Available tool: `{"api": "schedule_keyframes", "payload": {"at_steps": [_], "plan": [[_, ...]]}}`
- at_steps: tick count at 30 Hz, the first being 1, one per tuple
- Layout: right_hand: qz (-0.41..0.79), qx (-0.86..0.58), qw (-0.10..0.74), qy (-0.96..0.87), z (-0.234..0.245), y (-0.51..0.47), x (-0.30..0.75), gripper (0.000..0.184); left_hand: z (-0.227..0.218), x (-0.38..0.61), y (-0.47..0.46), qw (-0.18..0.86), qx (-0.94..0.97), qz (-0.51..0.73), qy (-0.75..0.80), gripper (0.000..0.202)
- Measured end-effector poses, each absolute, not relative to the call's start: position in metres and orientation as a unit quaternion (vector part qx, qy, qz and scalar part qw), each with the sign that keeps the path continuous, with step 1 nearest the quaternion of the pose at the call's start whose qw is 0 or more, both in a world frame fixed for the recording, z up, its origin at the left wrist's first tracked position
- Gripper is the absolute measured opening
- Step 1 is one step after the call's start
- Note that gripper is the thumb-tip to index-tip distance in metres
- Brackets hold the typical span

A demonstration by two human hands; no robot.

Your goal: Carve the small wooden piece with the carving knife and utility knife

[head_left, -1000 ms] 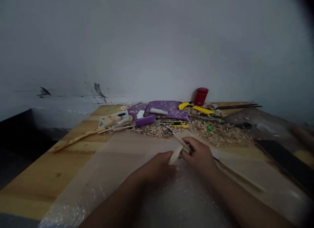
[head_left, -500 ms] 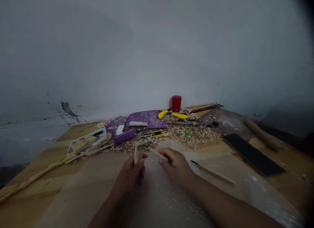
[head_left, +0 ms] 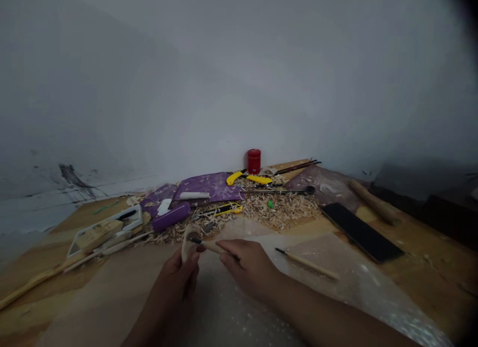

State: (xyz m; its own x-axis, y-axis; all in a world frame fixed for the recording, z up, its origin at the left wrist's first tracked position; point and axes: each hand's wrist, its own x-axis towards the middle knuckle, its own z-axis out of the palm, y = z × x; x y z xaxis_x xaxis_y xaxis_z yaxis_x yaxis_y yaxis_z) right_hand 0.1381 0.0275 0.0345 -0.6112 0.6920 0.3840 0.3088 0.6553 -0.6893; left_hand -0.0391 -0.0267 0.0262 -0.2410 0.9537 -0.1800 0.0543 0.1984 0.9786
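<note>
My left hand (head_left: 179, 277) is closed round a small pale wooden spoon-like piece (head_left: 189, 240), holding it upright above a sheet of bubble wrap (head_left: 231, 307). My right hand (head_left: 250, 267) grips a carving tool with a light wooden handle (head_left: 212, 246); its dark tip rests against the bowl of the wooden piece. Both hands are near the middle of the wooden table (head_left: 45, 282).
Wood shavings (head_left: 284, 212), yellow utility knives (head_left: 248, 177), a red can (head_left: 254, 161), purple sheets (head_left: 209, 185) and a white tray (head_left: 108, 227) lie behind the hands. Another wooden-handled tool (head_left: 308, 262) lies right of my right hand, then a black slab (head_left: 362, 232) and a wooden stick (head_left: 373, 202).
The view has swung to the right. My left hand has turned the wooden piece upright, and my right hand has brought the tool's tip onto it.
</note>
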Motion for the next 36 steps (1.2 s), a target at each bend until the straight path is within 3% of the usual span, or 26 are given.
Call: {"api": "schedule_keyframes", "payload": {"at_steps": [6,25,32,36], "plan": [[0.297,-0.283,0.349,-0.843,0.032,0.025,0.137,0.039,0.029,-0.035,-0.029,0.462,0.399,0.470,0.638,0.039],[0.243,-0.284,0.363,-0.853,0.027,0.026,0.141,0.034,0.037,-0.029,-0.036,0.511,0.351,0.550,0.560,0.027],[0.241,-0.285,0.392,-0.841,0.026,0.025,0.141,0.035,0.039,-0.033,-0.033,0.409,0.387,0.513,0.647,0.042],[0.237,-0.298,0.376,-0.845,0.025,0.026,0.140,0.037,0.037,-0.042,-0.031,0.361,0.342,0.572,0.652,0.044]]}}
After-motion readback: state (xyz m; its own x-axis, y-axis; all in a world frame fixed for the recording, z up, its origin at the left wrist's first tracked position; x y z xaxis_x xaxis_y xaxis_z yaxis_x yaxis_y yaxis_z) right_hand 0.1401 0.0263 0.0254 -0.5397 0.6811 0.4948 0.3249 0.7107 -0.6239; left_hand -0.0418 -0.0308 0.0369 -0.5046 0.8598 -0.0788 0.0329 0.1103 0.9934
